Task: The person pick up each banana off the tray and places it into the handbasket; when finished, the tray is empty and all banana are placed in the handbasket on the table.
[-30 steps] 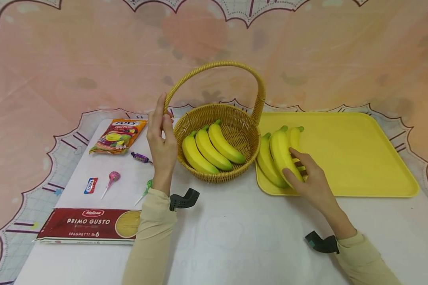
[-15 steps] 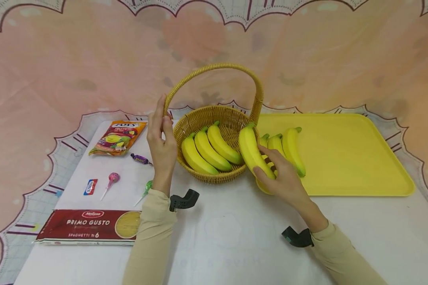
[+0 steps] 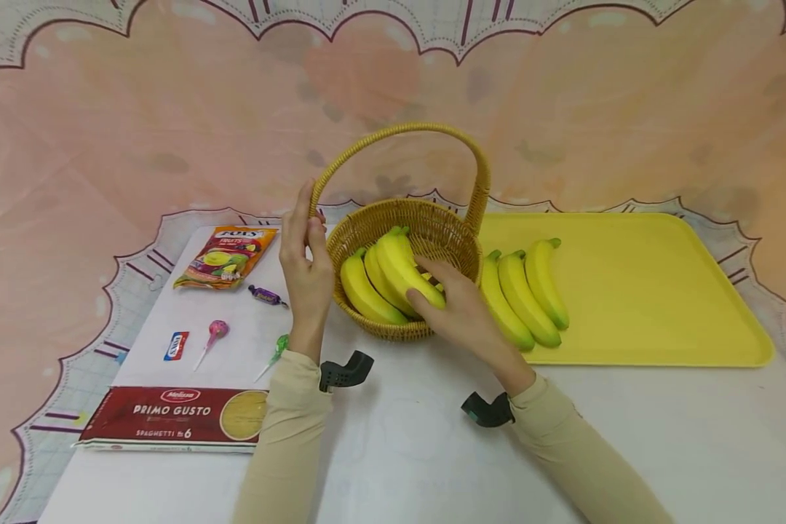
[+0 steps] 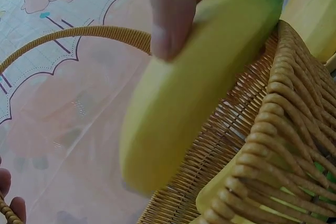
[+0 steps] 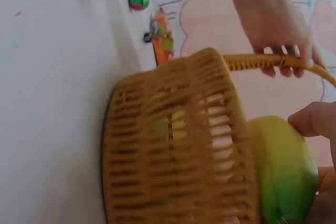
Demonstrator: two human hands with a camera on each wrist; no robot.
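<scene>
The right hand [image 3: 461, 316] is now reaching over the near rim of the basket [image 3: 455, 233], carrying 1 banana [image 3: 402, 266] across from the yellow tray [image 3: 661, 291]. Half a second ago this banana was hanging between tray and basket; a second ago it was lying on the tray under the same hand. The right grip is clamped on the banana, thumb on the near side, fingers on the far side, and the fruit is being held above the bananas already in the basket [image 3: 363, 291], touching or almost touching them. It is not yet released.

The left hand [image 3: 308, 266] is staying where it was, its grip pinched on the left foot of the basket handle [image 3: 406, 131], steadying the basket on the bench [image 3: 399, 451].

3 bananas are remaining on the tray [image 3: 524, 298], at its left end, just beside the basket.

Judgement: the transfer is progressing 1 banana at a time; this piece is at the placing stage, with 3 more waiting.

Left of the basket, untouched: a snack bag [image 3: 225, 256], a wrapped sweet [image 3: 266, 295], 2 lollipops [image 3: 215, 331], a small packet [image 3: 176, 345] and a spaghetti pack [image 3: 177, 418].
</scene>
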